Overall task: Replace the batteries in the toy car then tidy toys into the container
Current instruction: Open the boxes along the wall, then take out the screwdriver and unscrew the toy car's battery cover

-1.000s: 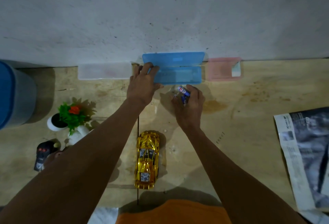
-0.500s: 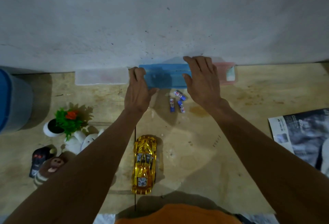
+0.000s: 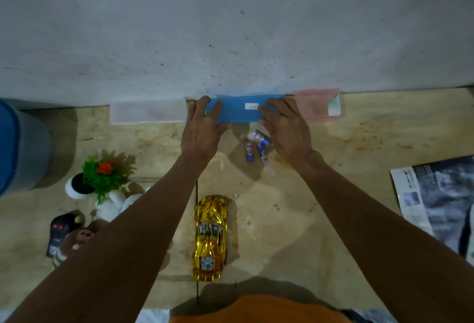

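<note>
We have both hands on the blue case (image 3: 238, 112), which lies shut against the wall (image 3: 230, 27) at the far edge of the table (image 3: 333, 194); our left hand (image 3: 202, 130) lies over its left end with fingers fairly straight on the lid and the thumb along the near edge; our right hand (image 3: 284, 130) covers the right end the same way, fingers laid flat on top, pressing rather than pinching. A small white label (image 3: 251, 106) shows on the lid between the two hands. A clear case (image 3: 147, 113) sits just left of the blue one, a pink case (image 3: 319, 106) just right, all three in a row along the wall.

Three batteries (image 3: 256, 147) lie loose on the table just below the blue case, close to our right wrist; two point roughly towards us, the third is angled and partly under the hand. The gold car (image 3: 210, 238) stands on its wheels well nearer to us, between our forearms, nose towards the wall.

At left are a blue bin (image 3: 20, 145), a small potted plant (image 3: 97, 179), a black remote (image 3: 57, 233) and soft toys (image 3: 77, 238) partly hidden by our left arm; a newspaper (image 3: 441, 199) lies at right.
</note>
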Motion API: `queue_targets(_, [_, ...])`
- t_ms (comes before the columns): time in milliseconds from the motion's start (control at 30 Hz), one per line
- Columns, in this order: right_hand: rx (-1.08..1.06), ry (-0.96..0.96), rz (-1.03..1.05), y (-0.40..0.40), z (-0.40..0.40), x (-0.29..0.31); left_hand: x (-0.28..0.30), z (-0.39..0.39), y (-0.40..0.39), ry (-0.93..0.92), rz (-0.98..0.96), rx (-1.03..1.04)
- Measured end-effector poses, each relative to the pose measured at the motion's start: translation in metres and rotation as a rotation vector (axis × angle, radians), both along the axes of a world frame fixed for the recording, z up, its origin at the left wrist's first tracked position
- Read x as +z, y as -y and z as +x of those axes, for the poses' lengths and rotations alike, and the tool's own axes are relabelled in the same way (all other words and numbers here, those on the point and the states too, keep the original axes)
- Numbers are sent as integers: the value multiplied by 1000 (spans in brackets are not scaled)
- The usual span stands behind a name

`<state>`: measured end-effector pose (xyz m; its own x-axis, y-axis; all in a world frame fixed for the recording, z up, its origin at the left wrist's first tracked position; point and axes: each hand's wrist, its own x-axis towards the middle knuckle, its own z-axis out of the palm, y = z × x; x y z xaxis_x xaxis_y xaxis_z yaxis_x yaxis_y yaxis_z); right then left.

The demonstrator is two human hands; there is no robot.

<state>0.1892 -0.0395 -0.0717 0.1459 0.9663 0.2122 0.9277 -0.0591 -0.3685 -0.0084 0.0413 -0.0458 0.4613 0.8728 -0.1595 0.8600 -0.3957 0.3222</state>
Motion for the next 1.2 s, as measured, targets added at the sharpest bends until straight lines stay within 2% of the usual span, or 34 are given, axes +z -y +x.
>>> queue_targets(200, [-29,64,46,-5,-1,-4,-2,1,-6,-17,11,-14])
queue_targets(433, [-73,38,-63,-6,-8,-8,-6,6,-8,-87,13,-3])
queue_targets(633, [-58,104,-246,-10,-15,7,5,14,-9,-231,14,13])
queue_targets(733, [-57,127,-370,-13,-21,19,14,16,-11,-236,-43,14])
queue_targets(867, [-122,130,-412,-16,-33,32,28,4,-11,-198,-157,-10])
queue_targets(1067, [-171,-206,-189,-19,-102,46,36,-72,-4,-54,-8,107])
queue_targets(1200, [-241,-513,-225,-36,-172,48,29,-140,-23,-52,71,174])
